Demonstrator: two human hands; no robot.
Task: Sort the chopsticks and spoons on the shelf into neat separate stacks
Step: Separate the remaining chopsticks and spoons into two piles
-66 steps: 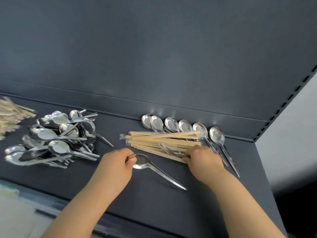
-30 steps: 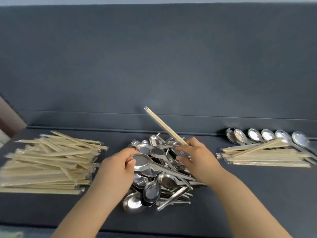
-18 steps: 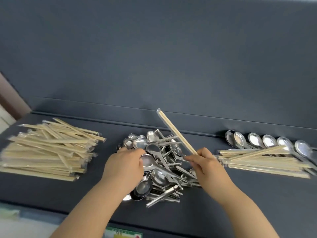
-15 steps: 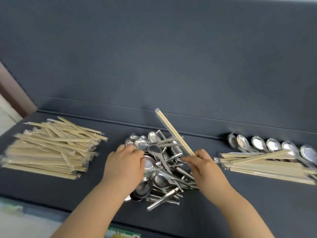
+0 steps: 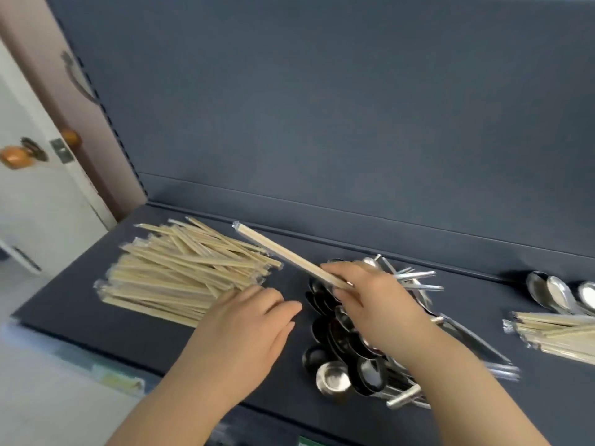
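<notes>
Dark grey metal shelving fills your view: a flat shelf (image 5: 154, 342) with a tall back panel (image 5: 322, 107) rising behind it. Off to your left stands a pale door (image 5: 38, 201) with an orange-brown knob (image 5: 13, 157).

Your right hand (image 5: 380, 304) is over the jumbled heap of steel spoons (image 5: 335, 379) in the middle of the shelf. Its grip is closed on one wrapped pair of chopsticks (image 5: 286, 255), pinched near its lower end between thumb and fingers. The pair slants up and away to your left, lifted off the shelf, with its far end above the rear corner of the loose chopstick pile (image 5: 180, 278).

Your left hand (image 5: 248, 326) is palm down with the fingers relaxed and spread, its grip wide and holding nothing. It sits between the loose chopstick pile and the spoon heap, fingertips just beside the near right edge of the pile. You cannot tell from this view whether they touch it.

The loose pile lies on the left part of the shelf, its sticks running mostly left to right with several crossed on top. At the far right, a tidy row of spoons (image 5: 555, 292) leans bowl-up against the back lip. A squared-up chopstick stack (image 5: 566, 338) lies in front of it, cut off by the frame edge.
</notes>
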